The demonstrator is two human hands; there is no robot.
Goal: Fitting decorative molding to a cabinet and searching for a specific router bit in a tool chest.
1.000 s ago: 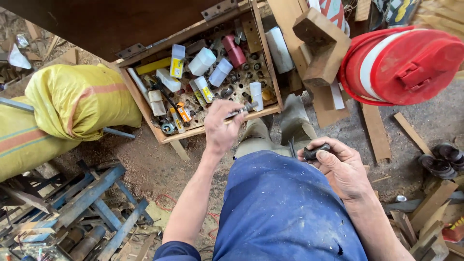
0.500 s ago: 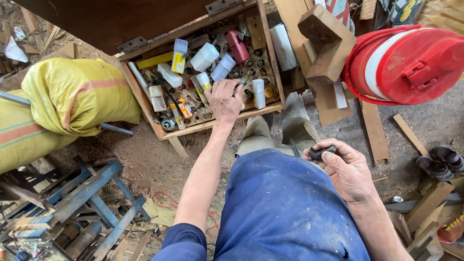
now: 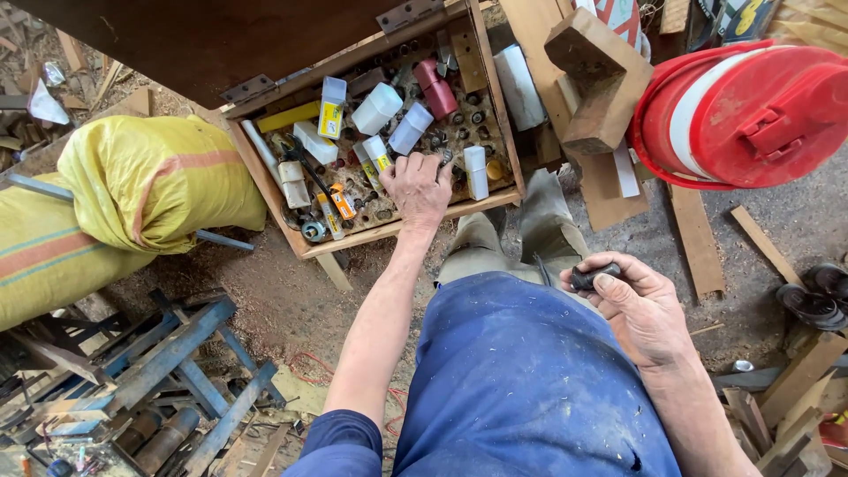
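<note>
- The left hand [image 3: 417, 187] reaches into the open wooden toolbox [image 3: 402, 231], palm down, fingers curled onto the small metal bits [image 3: 455, 132] on its floor; whether that grip has hold of one cannot be told.
- Just left of this grip lie an orange-labelled tube [image 3: 340, 203] and white plastic cases [image 3: 378, 108]; a white tube [image 3: 476, 170] stands just to its right, a pink case [image 3: 436, 88] beyond it.
- The right hand [image 3: 640, 309] rests by the blue-trousered knee, its grip closed round a short dark cylindrical tool [image 3: 594, 276].
- A red and white helmet [image 3: 751, 110] sits well beyond the right grip; a yellow sack [image 3: 150, 181] lies far left of the left grip.
</note>
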